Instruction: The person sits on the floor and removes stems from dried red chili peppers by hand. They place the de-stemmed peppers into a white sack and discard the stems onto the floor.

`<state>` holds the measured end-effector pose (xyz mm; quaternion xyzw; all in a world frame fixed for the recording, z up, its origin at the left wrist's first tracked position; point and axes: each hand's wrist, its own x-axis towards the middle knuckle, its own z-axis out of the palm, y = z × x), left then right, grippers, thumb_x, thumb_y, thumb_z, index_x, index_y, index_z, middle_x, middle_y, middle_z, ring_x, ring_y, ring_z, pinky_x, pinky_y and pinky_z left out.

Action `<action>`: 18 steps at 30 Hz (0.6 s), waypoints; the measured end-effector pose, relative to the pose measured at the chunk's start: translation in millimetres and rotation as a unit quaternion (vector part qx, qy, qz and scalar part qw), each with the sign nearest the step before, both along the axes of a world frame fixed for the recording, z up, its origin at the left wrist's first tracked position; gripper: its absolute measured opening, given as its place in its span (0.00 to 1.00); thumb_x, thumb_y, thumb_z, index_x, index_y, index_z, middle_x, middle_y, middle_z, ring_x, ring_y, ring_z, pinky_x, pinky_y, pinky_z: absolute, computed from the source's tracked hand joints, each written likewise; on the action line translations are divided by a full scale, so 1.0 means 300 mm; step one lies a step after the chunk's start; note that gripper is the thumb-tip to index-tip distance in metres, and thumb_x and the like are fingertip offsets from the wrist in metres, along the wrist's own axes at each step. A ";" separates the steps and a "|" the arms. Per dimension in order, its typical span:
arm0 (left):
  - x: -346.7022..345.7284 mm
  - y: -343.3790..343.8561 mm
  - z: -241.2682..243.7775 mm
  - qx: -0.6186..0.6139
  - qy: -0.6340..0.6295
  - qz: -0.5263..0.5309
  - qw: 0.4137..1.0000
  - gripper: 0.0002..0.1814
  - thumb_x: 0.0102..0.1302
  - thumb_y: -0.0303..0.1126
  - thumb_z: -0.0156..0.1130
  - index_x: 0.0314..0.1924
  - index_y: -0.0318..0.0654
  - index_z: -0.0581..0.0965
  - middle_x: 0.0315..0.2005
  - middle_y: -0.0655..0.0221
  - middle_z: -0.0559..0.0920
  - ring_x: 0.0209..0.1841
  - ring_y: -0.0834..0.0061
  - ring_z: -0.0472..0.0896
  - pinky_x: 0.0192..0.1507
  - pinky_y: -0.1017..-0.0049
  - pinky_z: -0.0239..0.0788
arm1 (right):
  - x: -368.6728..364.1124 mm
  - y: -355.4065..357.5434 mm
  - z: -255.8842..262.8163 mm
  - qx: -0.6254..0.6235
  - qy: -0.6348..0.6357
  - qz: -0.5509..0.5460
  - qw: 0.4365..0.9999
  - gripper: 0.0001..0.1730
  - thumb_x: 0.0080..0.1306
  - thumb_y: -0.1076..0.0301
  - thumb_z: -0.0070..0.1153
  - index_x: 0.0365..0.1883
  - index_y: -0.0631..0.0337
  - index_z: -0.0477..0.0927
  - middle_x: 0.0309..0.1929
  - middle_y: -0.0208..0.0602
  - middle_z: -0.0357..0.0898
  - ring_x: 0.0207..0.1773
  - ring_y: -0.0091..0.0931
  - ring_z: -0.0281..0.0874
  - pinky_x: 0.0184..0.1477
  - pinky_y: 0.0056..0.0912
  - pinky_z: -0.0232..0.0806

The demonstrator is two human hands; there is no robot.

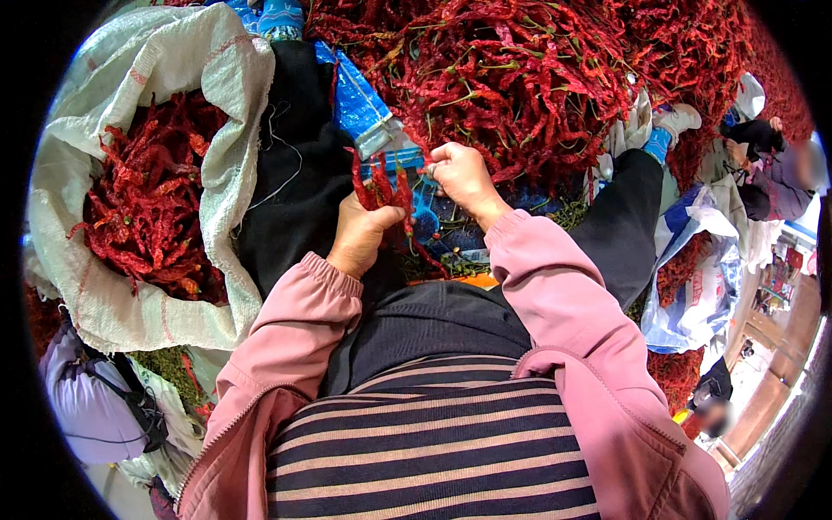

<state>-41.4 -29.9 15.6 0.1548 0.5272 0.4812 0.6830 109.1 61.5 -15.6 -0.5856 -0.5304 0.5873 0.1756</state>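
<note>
Several wrinkled red chili peppers (383, 188) stand up out of my left hand (359, 234), held between thumb and fingers. One longer chili hangs below that hand toward my lap. My right hand (461, 174) is a little farther right, its bent fingers at the near edge of a big heap of red chilies (513, 84). Red shows at those fingertips, but whether they grip a chili is unclear. A ring is on one finger. Under both hands, between my legs, lies a blue sheet (426, 218) with green stems scattered on it.
To my left stands a white woven sack (149, 325), its rolled mouth wide and red chilies (153, 208) inside. A white and blue bag (692, 305) with chilies stands at the right. Other people (773, 169) sit beyond, at the right edge. Chilies spread far behind the heap.
</note>
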 end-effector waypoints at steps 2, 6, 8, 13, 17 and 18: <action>-0.005 0.008 -0.003 -0.025 -0.026 0.018 0.999 0.15 0.46 0.18 0.56 0.38 0.32 0.73 0.29 0.65 0.79 0.28 0.74 0.77 0.34 0.76 0.69 | 0.013 -0.013 -0.022 0.181 -0.149 0.086 0.968 0.15 0.51 0.72 0.52 0.37 0.69 0.71 0.24 0.51 0.75 0.28 0.41 0.75 0.31 0.40 0.69; 0.004 0.011 -0.034 -0.016 -0.008 0.042 0.999 0.15 0.46 0.17 0.55 0.38 0.33 0.73 0.29 0.66 0.79 0.28 0.74 0.77 0.34 0.76 0.69 | -0.028 -0.018 -0.030 0.255 -0.277 0.123 0.918 0.15 0.51 0.72 0.50 0.37 0.69 0.68 0.25 0.55 0.75 0.32 0.47 0.75 0.35 0.46 0.69; 0.003 0.013 -0.028 -0.023 -0.015 0.035 0.999 0.15 0.46 0.17 0.55 0.38 0.32 0.73 0.29 0.66 0.79 0.28 0.74 0.77 0.34 0.77 0.69 | -0.048 -0.014 -0.050 0.261 -0.320 0.121 0.903 0.17 0.51 0.72 0.50 0.40 0.68 0.68 0.25 0.55 0.75 0.33 0.47 0.75 0.36 0.47 0.67; -0.009 0.011 -0.015 -0.041 -0.032 0.021 0.998 0.14 0.48 0.17 0.54 0.38 0.32 0.73 0.29 0.66 0.79 0.28 0.74 0.77 0.33 0.76 0.69 | -0.075 0.004 -0.052 0.223 -0.339 0.110 0.907 0.15 0.49 0.69 0.52 0.35 0.66 0.69 0.27 0.54 0.75 0.34 0.48 0.74 0.38 0.48 0.66; -0.006 0.011 -0.059 -0.004 -0.003 0.053 0.999 0.14 0.50 0.20 0.54 0.39 0.30 0.72 0.29 0.62 0.79 0.29 0.70 0.78 0.33 0.73 0.71 | -0.056 -0.006 -0.061 0.247 -0.289 0.103 0.919 0.11 0.51 0.70 0.49 0.33 0.62 0.71 0.30 0.51 0.75 0.35 0.47 0.73 0.38 0.48 0.65; -0.006 0.015 -0.063 -0.005 -0.005 0.060 0.998 0.14 0.50 0.20 0.54 0.40 0.30 0.72 0.29 0.62 0.79 0.29 0.70 0.78 0.33 0.73 0.71 | -0.049 -0.012 -0.055 0.254 -0.273 0.110 0.921 0.09 0.51 0.70 0.47 0.32 0.61 0.72 0.31 0.50 0.75 0.35 0.47 0.73 0.38 0.48 0.65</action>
